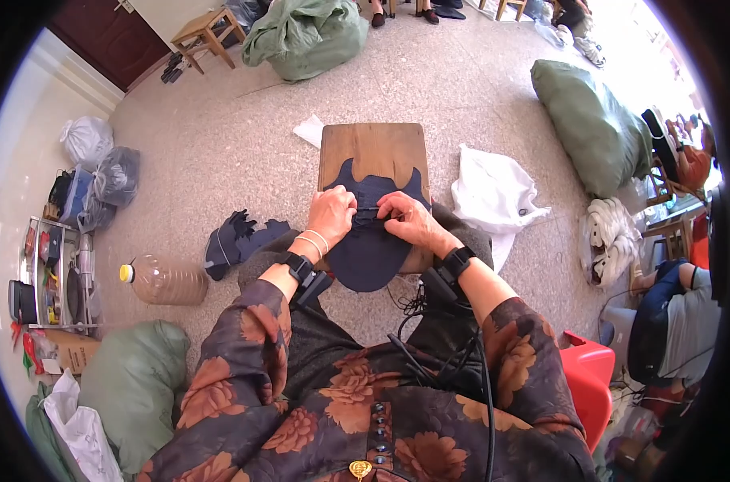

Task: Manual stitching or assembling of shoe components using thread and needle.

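A dark navy cut piece of fabric (368, 259) lies over a wooden stool (371, 143) in front of me. Its near end is rounded and hangs toward my lap; its far edge has pointed, curved corners. My left hand (331, 214) pinches the cloth at its middle, where it looks gathered or seamed. Just across from it, my right hand (411, 218) has thumb and fingers closed on the same strip. Whether a small tool or thread sits between the fingertips is too small to tell. More navy fabric pieces (244, 243) lie in a heap left of my knee.
A white plastic bag (495, 189) lies right of the stool. On the left are a large plastic bottle (169, 279) and a small shelf (60, 273). Green sacks (594, 124) stand around the floor. A red plastic stool (586, 377) is by my right elbow; black cables cross my lap.
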Tool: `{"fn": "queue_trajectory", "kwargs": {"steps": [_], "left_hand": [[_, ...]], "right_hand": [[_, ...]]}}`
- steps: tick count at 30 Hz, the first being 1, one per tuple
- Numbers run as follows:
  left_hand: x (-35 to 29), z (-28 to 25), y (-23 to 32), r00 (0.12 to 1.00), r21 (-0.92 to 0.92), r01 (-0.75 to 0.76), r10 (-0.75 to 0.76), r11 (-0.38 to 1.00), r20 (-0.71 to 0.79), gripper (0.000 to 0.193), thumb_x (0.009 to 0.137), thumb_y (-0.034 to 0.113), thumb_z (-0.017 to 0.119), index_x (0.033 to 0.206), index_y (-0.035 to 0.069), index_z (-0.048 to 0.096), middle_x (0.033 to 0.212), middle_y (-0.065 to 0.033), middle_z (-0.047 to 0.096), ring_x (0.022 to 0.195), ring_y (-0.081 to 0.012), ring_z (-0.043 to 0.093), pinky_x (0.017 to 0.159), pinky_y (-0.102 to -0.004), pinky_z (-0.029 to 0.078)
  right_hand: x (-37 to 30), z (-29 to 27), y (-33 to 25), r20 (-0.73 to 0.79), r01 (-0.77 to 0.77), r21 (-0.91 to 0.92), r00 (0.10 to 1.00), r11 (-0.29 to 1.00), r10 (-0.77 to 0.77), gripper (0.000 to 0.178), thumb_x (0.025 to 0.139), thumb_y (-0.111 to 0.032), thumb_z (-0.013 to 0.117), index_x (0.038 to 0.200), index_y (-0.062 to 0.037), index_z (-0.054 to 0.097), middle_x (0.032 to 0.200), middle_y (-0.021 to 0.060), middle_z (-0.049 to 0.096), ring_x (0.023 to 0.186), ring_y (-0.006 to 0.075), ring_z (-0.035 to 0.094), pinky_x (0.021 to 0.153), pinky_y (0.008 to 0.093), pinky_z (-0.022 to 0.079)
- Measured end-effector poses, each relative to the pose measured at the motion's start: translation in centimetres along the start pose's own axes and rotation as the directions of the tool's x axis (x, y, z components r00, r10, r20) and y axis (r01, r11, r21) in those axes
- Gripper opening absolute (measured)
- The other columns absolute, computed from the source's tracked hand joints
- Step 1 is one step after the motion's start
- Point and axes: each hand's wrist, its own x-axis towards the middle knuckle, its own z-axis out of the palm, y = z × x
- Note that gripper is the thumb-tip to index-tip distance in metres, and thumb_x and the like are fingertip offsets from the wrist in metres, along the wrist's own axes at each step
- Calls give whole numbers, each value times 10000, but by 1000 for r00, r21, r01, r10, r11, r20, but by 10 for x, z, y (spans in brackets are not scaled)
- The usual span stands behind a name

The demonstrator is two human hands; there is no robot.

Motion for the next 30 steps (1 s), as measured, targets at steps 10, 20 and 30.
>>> {"fn": "queue_trajectory", "kwargs": {"steps": [10, 20, 30], "left_hand": [[-13, 1, -6, 954, -365, 299, -286, 882, 90, 109, 843, 51, 670, 939, 9, 698, 913, -113, 633, 827, -245, 654, 780, -355, 536], [-8, -2, -14, 950, -401, 308, -259, 863, 174, 193, 911, 41, 548, 1029, 11, 698, 1022, -141, 647, 1011, -285, 630, 930, -356, 486], [-3, 1, -21, 911, -390, 396, -302, 831, 281, 230, 908, 43, 508, 1024, 0, 702, 1048, -155, 642, 1030, -275, 617, 951, -357, 471]], "right_hand": [[23, 5, -4, 24, 172, -362, 984, 916, -175, 168, 777, -39, 616, 932, -58, 679, 955, 147, 653, 929, 354, 632, 799, 453, 519], [50, 22, -12, 150, 218, -690, 976, 690, -158, 57, 803, -88, 611, 837, -45, 627, 848, 168, 629, 879, 370, 634, 766, 464, 515], [35, -30, -18, 165, 86, -740, 985, 667, 55, 144, 749, -89, 608, 816, 27, 660, 876, 248, 678, 863, 422, 673, 761, 492, 547]]}}
